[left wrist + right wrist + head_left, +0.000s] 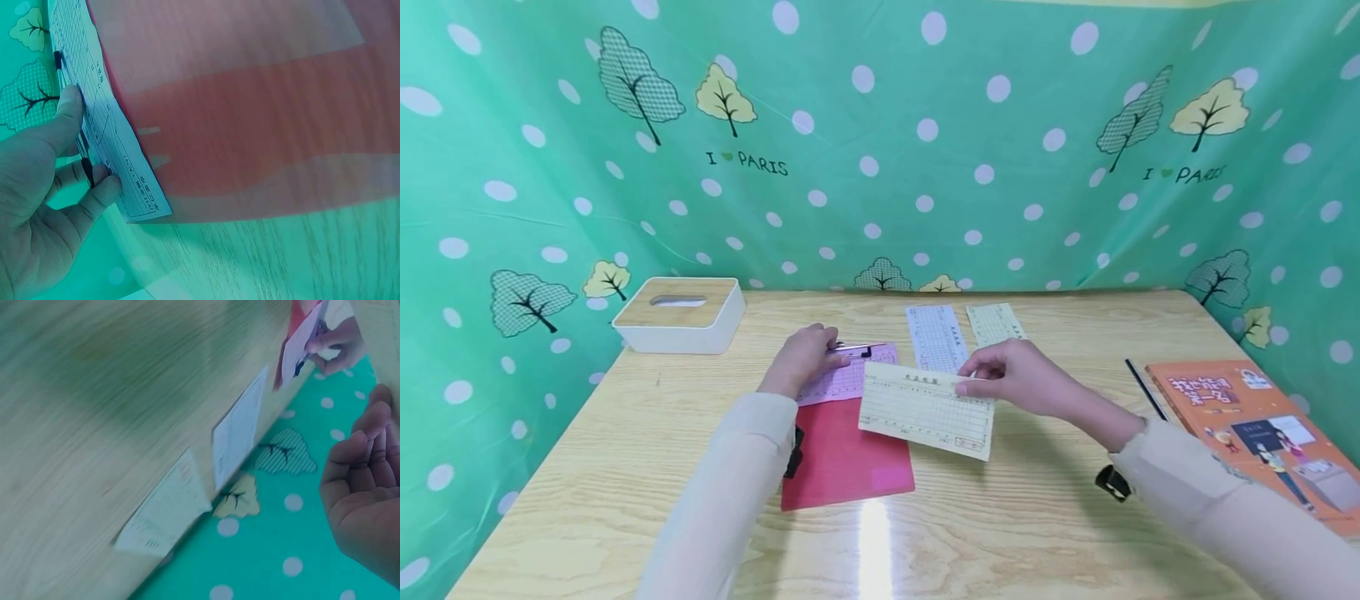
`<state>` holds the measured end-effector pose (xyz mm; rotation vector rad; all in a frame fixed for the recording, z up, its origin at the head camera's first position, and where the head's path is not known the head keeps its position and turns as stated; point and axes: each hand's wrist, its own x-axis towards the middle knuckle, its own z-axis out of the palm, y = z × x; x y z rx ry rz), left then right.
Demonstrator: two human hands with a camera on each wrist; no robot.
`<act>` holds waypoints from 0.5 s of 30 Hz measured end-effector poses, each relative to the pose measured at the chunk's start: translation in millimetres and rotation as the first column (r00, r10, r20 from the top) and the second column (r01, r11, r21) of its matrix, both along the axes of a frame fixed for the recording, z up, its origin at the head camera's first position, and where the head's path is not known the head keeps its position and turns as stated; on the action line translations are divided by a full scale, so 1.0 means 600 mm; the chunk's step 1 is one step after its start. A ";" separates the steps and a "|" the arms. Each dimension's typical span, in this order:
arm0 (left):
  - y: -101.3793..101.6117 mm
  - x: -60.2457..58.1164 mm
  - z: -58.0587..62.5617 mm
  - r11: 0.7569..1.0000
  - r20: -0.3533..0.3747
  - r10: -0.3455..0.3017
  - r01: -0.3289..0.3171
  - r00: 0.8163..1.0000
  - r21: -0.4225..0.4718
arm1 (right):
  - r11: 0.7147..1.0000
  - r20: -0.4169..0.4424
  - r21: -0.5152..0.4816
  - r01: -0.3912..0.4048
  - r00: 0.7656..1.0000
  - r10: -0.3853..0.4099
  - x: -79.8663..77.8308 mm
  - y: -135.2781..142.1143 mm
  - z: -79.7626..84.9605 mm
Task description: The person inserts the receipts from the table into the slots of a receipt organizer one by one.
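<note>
My left hand [805,360] is at the top edge of a red clipboard [842,467], with thumb and fingers pinching its metal clip [81,150]. A pink printed form [842,385] lies at the top of the board under the clip. My right hand [1018,377] pinches a pale yellow printed form [925,408] by its upper right part. That sheet is tilted in the air, over the board's right edge and the bare table. In the right wrist view only a strip of the held sheet shows, beside the curled fingers [369,425].
Behind the right hand lie a white form [937,337] and another yellow form [994,323]. A tissue box [722,321] with a wooden lid stands at the back left. An orange book [1247,433] and a thin black stick [1145,388] lie on the right. Green patterned cloth hangs behind the table.
</note>
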<state>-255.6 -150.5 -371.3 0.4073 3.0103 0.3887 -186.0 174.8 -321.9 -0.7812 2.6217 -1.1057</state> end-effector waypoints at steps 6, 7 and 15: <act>-0.001 0.001 0.000 1.000 -0.020 -0.012 0.012 1.000 0.000 | 0.999 0.069 0.007 -0.054 0.996 0.053 -0.018 -0.049 0.000; -0.002 0.002 0.000 1.000 -0.019 -0.010 0.010 1.000 0.002 | 0.998 0.085 0.011 -0.064 0.994 0.063 -0.020 -0.057 -0.001; -0.001 0.003 0.001 1.000 -0.041 -0.020 0.020 0.999 0.000 | 0.991 0.126 0.061 -0.123 0.985 0.115 -0.043 -0.115 -0.019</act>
